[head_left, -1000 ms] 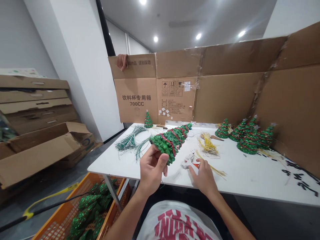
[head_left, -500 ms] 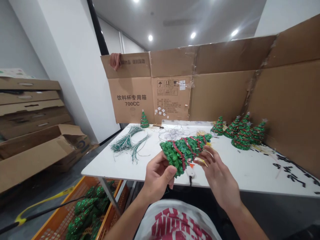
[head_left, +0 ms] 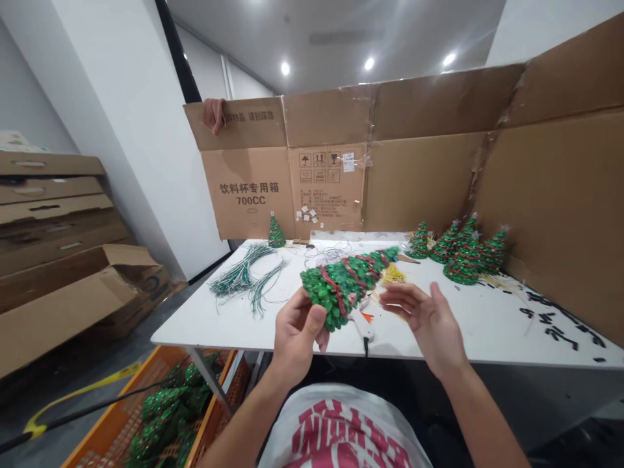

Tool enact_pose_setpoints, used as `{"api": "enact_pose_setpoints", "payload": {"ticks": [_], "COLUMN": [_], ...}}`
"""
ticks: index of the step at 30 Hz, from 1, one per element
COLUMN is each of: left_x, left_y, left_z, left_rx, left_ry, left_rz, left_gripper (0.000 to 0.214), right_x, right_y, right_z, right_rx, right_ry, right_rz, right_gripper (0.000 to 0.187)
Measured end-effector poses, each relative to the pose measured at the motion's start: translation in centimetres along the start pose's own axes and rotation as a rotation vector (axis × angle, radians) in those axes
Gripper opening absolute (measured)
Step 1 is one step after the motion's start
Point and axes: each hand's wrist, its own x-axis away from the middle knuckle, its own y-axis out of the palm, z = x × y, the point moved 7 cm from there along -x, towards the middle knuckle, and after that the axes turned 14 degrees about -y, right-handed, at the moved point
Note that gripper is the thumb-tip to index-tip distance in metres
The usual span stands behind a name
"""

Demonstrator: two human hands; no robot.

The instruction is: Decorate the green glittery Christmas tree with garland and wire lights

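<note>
My left hand is closed round the wide base of a small green sequinned Christmas tree wound with a red garland. The tree lies tilted, tip pointing up and to the right, above the near edge of the white table. My right hand hovers open just right of the tree, fingers spread and pointing left, touching nothing. A white glue gun with an orange trigger lies on the table under the tree, between my hands.
Finished little trees cluster at the back right, one more tree at the back left. Green wires, thin wire loops and yellow strands lie on the table. Cardboard walls ring it. An orange crate of trees sits lower left.
My right hand left the glue gun on the table, rose to the tree, then drew back open. The tree swung right in my left hand. The view shifted slightly right.
</note>
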Motion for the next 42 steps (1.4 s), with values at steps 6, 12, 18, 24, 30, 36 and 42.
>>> {"api": "enact_pose_setpoints", "payload": {"ticks": [6, 12, 18, 24, 30, 36, 42], "left_x": [-0.5, -0.3, 0.0, 0.9, 1.6, 1.7, 1.7], "left_y": [-2.5, -2.3, -0.2, 2.9, 4.8, 4.6, 4.5], "left_z": [1.8, 2.2, 1.4, -1.5, -2.1, -1.2, -1.7], "left_rx": [-0.005, -0.020, -0.035, -0.023, -0.012, 0.021, 0.066], "left_ry": [0.080, 0.072, -0.008, -0.179, -0.306, -0.368, -0.448], "left_rz": [0.169, 0.146, 0.010, -0.220, -0.369, -0.469, -0.465], "left_gripper": [0.045, 0.042, 0.044, 0.044, 0.042, 0.040, 0.041], "right_x": [-0.3, 1.4, 2.1, 4.3, 4.9, 5.5, 6.2], "right_y": [0.1, 2.6, 3.5, 5.2, 4.2, 3.9, 3.5], "right_z": [5.9, 6.3, 1.2, -2.0, -2.4, -2.6, -2.4], "right_rx": [0.317, 0.365, 0.103, -0.577, -0.745, -0.754, -0.715], "right_ry": [0.018, -0.092, -0.108, 0.128, 0.240, 0.279, 0.280], "right_rz": [-0.142, -0.129, -0.112, 0.010, 0.212, 0.285, 0.343], "right_gripper": [0.043, 0.036, 0.051, 0.047, 0.040, 0.043, 0.041]}}
